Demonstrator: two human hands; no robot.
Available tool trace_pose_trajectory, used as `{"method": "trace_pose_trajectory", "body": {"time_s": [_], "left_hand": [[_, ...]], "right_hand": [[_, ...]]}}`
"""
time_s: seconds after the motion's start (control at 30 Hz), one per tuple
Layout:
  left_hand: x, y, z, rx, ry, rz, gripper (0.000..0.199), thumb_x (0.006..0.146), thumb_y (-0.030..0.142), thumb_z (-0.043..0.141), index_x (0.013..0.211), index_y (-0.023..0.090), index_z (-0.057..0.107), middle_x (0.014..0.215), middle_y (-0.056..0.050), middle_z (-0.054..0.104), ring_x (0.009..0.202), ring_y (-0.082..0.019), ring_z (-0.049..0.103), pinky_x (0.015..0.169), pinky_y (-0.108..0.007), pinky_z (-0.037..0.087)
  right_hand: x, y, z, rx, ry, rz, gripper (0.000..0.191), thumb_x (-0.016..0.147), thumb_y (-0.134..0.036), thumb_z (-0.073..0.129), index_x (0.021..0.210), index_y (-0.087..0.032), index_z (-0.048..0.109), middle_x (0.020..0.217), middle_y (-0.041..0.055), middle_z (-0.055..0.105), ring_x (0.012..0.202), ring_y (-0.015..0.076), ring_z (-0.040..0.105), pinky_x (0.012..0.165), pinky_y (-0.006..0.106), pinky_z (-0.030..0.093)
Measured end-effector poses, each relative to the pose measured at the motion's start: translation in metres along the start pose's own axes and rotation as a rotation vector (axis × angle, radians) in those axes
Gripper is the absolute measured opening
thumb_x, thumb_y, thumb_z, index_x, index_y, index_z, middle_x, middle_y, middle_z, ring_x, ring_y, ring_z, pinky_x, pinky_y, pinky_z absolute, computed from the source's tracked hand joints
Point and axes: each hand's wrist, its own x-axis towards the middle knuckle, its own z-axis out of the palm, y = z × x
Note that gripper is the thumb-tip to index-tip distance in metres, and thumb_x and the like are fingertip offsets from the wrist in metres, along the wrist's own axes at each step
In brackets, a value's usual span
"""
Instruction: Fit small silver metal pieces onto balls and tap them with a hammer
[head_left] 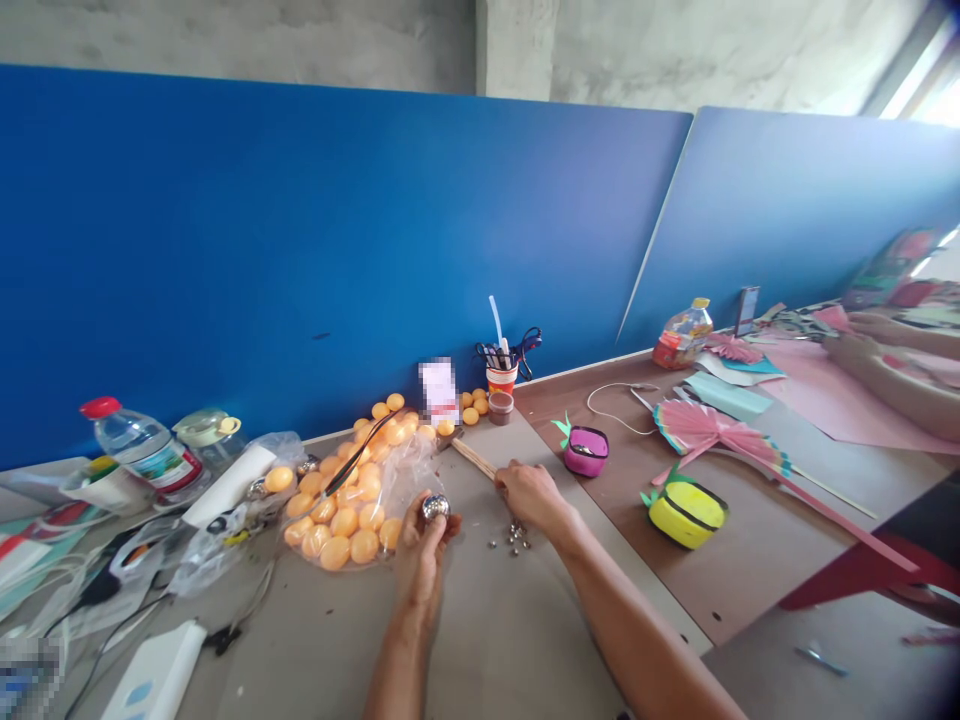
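Note:
My left hand (421, 560) is closed around a shiny metal ball (436, 508), held just above the desk. My right hand (529, 492) has its fingers curled at the near end of a pale wooden stick (474, 458). A small dark piece shows at the stick's far end; its exact kind is unclear. Several small steel balls (514, 540) lie on the desk just below my right hand. Left of my left hand, a clear plastic bag (412, 475) spreads beside and over several orange balls (344, 521).
A cup of tools (502, 378) and a small round jar (500, 407) stand by the blue partition (360, 250). Purple (586, 451) and yellow (688, 514) pouches sit to the right. Bottles (150, 450), cables and a white box (155, 675) crowd the left. Another person's arms (892, 375) rest far right.

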Motion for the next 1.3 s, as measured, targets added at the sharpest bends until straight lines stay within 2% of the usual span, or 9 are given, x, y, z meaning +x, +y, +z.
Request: {"method": "trace_pose_trajectory", "body": {"time_s": [0.37,0.5,0.57,0.7,0.77,0.83,0.93,1.03,1.3], "left_hand": [[-0.004,0.004,0.004,0.004,0.034,0.011,0.06,0.055,0.036,0.084,0.107,0.02,0.06,0.091,-0.001,0.065,0.073,-0.018,0.069,0.075,-0.034,0.052],[-0.003,0.001,0.002,0.008,0.014,0.023,0.057,0.058,0.035,0.082,0.109,0.019,0.059,0.092,-0.001,0.065,0.074,-0.018,0.069,0.076,-0.035,0.053],[-0.002,0.0,0.001,0.012,0.002,0.024,0.057,0.06,0.035,0.081,0.111,0.019,0.059,0.093,-0.002,0.066,0.075,-0.018,0.069,0.076,-0.035,0.053],[-0.001,-0.001,0.0,0.023,0.001,0.01,0.059,0.062,0.035,0.081,0.113,0.019,0.057,0.093,-0.003,0.067,0.077,-0.02,0.07,0.077,-0.035,0.053],[0.0,-0.001,-0.001,0.039,-0.007,0.0,0.059,0.062,0.036,0.081,0.113,0.02,0.057,0.093,-0.003,0.067,0.078,-0.021,0.07,0.079,-0.036,0.053],[0.0,-0.003,-0.002,0.052,-0.017,-0.004,0.057,0.063,0.036,0.08,0.113,0.021,0.057,0.095,-0.003,0.067,0.079,-0.021,0.07,0.08,-0.037,0.053],[0.001,-0.005,-0.004,0.078,-0.024,0.01,0.055,0.065,0.037,0.079,0.113,0.021,0.057,0.098,-0.004,0.067,0.08,-0.02,0.07,0.082,-0.036,0.052],[0.002,-0.007,-0.005,0.115,-0.048,0.029,0.056,0.067,0.037,0.078,0.115,0.019,0.056,0.1,-0.005,0.068,0.082,-0.02,0.07,0.081,-0.035,0.052],[0.0,-0.007,-0.003,0.214,-0.037,0.063,0.058,0.068,0.037,0.075,0.119,0.017,0.055,0.105,-0.009,0.068,0.084,-0.021,0.069,0.082,-0.037,0.053]], "right_hand": [[0.011,0.005,0.015,0.017,0.067,-0.07,0.018,0.079,-0.012,0.051,0.079,-0.017,0.069,0.093,0.0093,0.064,0.078,0.0181,0.064,0.075,0.029,0.038],[0.013,0.001,0.018,0.37,0.234,-0.173,0.019,0.075,-0.006,0.048,0.077,-0.016,0.064,0.099,0.009,0.064,0.081,0.0156,0.061,0.076,0.026,0.041],[0.013,-0.005,0.019,0.638,0.269,-0.201,0.019,0.074,-0.006,0.046,0.077,-0.017,0.061,0.088,0.0055,0.065,0.074,0.0137,0.059,0.071,0.024,0.043],[0.015,-0.019,0.024,1.107,0.132,-0.162,0.008,0.073,-0.015,0.051,0.075,-0.018,0.059,0.053,-0.0061,0.051,0.05,0.0096,0.046,0.054,0.021,0.037],[0.016,-0.025,0.027,1.269,0.086,-0.17,0.006,0.072,-0.021,0.057,0.075,-0.017,0.06,0.051,-0.0079,0.047,0.048,0.0082,0.041,0.052,0.022,0.034],[0.015,-0.029,0.029,1.37,0.037,-0.19,0.014,0.07,-0.028,0.063,0.077,-0.016,0.064,0.052,-0.0078,0.047,0.048,0.0075,0.038,0.052,0.022,0.032],[0.012,-0.033,0.03,1.457,-0.067,-0.217,0.025,0.069,-0.035,0.067,0.083,-0.014,0.068,0.054,-0.0055,0.052,0.051,0.0076,0.042,0.054,0.023,0.032],[0.009,-0.034,0.03,1.521,-0.153,-0.228,0.027,0.067,-0.035,0.068,0.084,-0.015,0.069,0.053,-0.0043,0.056,0.051,0.0085,0.046,0.056,0.024,0.035],[0.004,-0.042,0.028,1.445,-0.122,-0.172,0.012,0.062,-0.024,0.069,0.068,-0.016,0.061,0.053,-0.0057,0.056,0.048,0.0073,0.045,0.051,0.022,0.033]]}}
